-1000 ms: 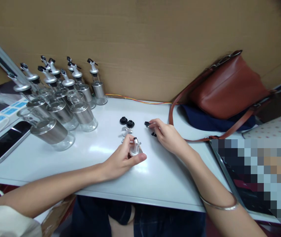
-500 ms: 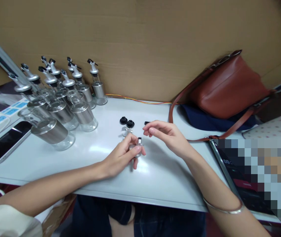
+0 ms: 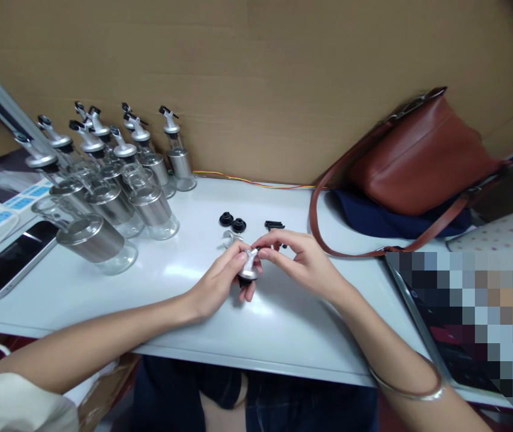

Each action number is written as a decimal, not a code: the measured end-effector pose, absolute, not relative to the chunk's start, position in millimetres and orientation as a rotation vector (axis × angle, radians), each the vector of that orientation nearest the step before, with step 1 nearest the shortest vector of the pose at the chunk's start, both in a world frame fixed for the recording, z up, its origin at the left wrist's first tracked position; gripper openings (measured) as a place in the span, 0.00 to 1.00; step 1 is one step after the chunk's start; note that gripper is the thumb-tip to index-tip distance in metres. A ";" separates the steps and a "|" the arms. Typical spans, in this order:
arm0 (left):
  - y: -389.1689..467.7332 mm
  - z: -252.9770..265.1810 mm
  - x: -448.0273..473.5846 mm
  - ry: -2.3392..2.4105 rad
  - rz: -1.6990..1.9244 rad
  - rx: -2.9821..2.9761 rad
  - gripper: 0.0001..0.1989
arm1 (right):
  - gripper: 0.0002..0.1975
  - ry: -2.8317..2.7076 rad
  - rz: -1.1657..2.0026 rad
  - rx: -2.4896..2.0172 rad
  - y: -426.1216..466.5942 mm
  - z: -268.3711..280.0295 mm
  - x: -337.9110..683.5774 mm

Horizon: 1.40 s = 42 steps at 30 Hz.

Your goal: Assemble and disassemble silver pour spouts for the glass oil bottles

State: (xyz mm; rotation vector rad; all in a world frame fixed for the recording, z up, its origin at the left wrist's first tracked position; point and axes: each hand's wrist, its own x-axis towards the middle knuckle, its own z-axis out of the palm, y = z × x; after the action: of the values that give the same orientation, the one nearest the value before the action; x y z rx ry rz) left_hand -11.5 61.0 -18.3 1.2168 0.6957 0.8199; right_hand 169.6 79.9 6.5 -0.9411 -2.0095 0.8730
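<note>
My left hand (image 3: 220, 273) is closed around a silver pour spout (image 3: 249, 268) with a black stopper at its lower end. The spout is held above the table, tilted slightly. My right hand (image 3: 303, 261) pinches at a small black piece at the spout's tip, thumb and forefinger together; the fingers hide most of that piece. Behind my hands lie two black stoppers (image 3: 233, 222) and a silver spout part (image 3: 233, 239), partly covered by my left fingers. Several small black pieces (image 3: 275, 225) lie just beyond my right hand.
Several glass bottles (image 3: 152, 207) with metal bands stand at the left, many topped with spouts. Beside them are a phone (image 3: 11, 258) and a power strip (image 3: 2, 213). A brown handbag (image 3: 422, 159) and a partly blurred tablet (image 3: 436, 324) occupy the right. Cardboard (image 3: 256, 90) stands behind.
My right hand has moved left and closed on the spout's tip. My left hand has turned the spout, so its silver body and black stopper show. More small black pieces are uncovered.
</note>
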 end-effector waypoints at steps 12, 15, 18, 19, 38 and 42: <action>62.9 -20.7 -13.8 0.757 0.767 1.360 0.17 | 0.15 -2.369 0.419 -0.902 74.8 2.9 163.7; 63.1 -22.4 -15.1 0.805 0.759 1.476 0.15 | 0.16 -2.376 0.401 -0.947 73.7 1.2 161.6; 64.3 -23.5 -17.0 0.886 0.782 1.681 0.12 | 0.17 -2.362 0.343 -1.005 73.3 -1.9 159.7; 64.6 -23.5 -17.6 0.914 0.794 1.751 0.11 | 0.17 -2.350 0.325 -1.017 73.2 -3.0 159.2; 57.3 -10.0 -16.4 0.648 0.689 1.203 0.13 | 0.21 -2.173 0.210 -0.791 71.3 -5.1 152.7; 59.1 -10.6 -17.5 0.648 0.714 1.169 0.13 | 0.17 -2.094 0.203 -0.851 73.5 0.0 162.4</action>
State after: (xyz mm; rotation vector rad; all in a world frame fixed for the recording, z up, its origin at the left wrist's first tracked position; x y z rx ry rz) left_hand -17.5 59.1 -10.6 1.1688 0.6478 0.7136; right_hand 162.4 73.5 0.0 -0.8515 -2.0944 0.2031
